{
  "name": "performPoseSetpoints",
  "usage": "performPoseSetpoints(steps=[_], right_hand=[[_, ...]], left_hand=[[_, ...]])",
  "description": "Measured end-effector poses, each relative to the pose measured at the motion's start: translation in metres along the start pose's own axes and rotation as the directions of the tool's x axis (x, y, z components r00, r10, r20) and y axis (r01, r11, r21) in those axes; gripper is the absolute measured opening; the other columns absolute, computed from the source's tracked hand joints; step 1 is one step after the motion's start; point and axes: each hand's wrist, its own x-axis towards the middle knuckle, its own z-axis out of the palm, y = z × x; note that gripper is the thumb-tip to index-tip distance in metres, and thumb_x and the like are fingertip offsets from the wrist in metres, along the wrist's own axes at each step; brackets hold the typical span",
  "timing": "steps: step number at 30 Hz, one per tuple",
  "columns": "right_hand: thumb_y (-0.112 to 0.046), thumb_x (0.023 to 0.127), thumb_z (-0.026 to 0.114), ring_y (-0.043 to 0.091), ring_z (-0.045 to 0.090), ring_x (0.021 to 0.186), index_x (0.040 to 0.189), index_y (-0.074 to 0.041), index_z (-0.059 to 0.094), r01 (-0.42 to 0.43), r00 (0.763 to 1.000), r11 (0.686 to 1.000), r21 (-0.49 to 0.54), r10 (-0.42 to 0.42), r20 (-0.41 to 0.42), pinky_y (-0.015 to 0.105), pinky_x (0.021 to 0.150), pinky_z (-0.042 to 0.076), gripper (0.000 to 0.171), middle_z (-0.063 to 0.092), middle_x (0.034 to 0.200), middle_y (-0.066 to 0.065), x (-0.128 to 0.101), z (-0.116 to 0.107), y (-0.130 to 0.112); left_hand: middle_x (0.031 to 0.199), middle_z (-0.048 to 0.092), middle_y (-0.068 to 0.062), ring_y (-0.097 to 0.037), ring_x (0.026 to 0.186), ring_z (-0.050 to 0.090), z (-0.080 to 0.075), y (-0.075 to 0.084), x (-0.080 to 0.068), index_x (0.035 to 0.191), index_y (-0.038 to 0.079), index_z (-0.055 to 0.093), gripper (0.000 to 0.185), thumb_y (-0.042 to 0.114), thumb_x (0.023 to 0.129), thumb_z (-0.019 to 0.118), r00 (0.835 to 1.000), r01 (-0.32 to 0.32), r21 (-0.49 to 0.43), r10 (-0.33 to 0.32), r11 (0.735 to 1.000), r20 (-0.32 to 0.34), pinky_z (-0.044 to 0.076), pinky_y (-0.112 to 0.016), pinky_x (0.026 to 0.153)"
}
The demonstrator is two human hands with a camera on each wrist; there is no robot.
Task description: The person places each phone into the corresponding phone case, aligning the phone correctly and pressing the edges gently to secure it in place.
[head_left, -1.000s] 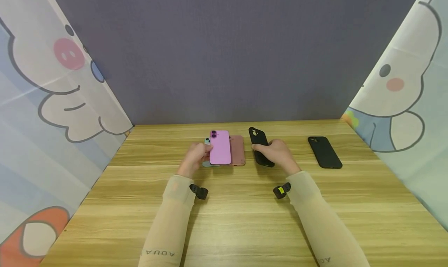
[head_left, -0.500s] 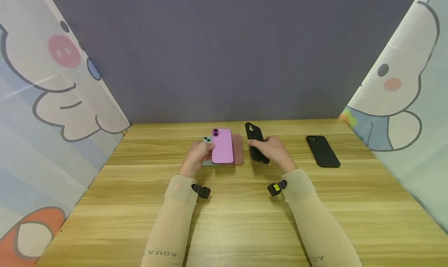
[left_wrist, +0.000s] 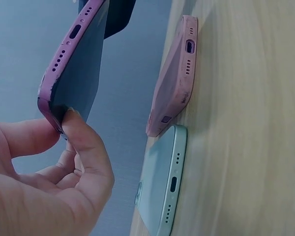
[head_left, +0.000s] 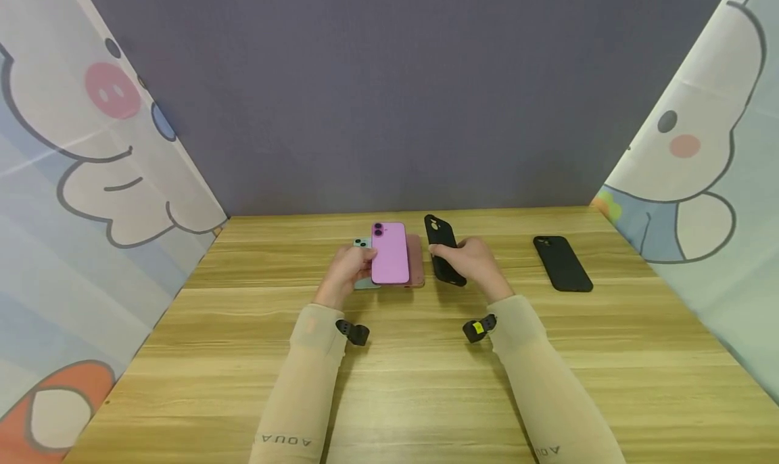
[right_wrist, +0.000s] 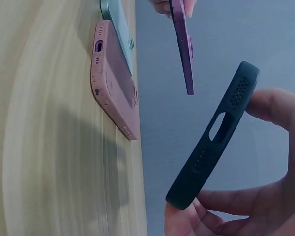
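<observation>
We've got the pink phone (head_left: 390, 253) pinched by one edge in our left hand (head_left: 348, 270), lifted off the counter (head_left: 426, 383); our right hand (head_left: 476, 264) grips the black case (head_left: 442, 247) beside it. That edge pinch looks thin, so the phone could slip onto the green phone (left_wrist: 162, 187) and pink case (left_wrist: 174, 83) below
</observation>
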Motion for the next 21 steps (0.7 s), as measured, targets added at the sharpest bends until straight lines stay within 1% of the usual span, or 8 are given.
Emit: performPoseSetpoints(steps=[7,15,21], right_hand=[[-0.063,0.089,0.064,0.041,0.055,0.123,0.141,0.009,0.048,-0.009,1.0,1.0,0.027,0.009,0.022,0.052,0.098,0.049,0.09,0.051,0.141,0.028,0.0019,-0.0021,0.0032],[-0.064,0.088,0.065,0.038,0.055,0.122,0.141,0.008,0.049,-0.013,0.999,0.999,0.045,0.011,0.04,0.049,0.097,0.05,0.091,0.053,0.14,0.027,0.003,-0.0011,0.0026],[-0.063,0.088,0.064,0.038,0.055,0.122,0.141,0.007,0.049,-0.012,0.999,0.998,0.062,0.01,0.04,0.049,0.098,0.049,0.089,0.053,0.14,0.026,0.002,0.0015,0.0004]], left_hand=[[0.089,0.061,-0.008,-0.017,0.077,0.059,0.0015,0.0015,-0.0009,0.099,-0.002,0.063,0.011,0.006,0.099,0.054,1.0,0.0,0.013,0.0,1.0,-0.003,0.054,-0.029,0.073],[0.088,0.062,-0.008,-0.018,0.077,0.06,0.0035,0.0021,-0.0023,0.095,0.0,0.062,0.011,0.006,0.099,0.054,1.0,-0.008,0.01,0.008,1.0,0.006,0.055,-0.03,0.073],[0.086,0.061,-0.008,-0.017,0.075,0.059,0.0057,0.002,-0.0005,0.093,0.0,0.062,0.012,0.006,0.1,0.054,1.0,-0.019,0.009,0.019,1.0,0.025,0.054,-0.029,0.072]])
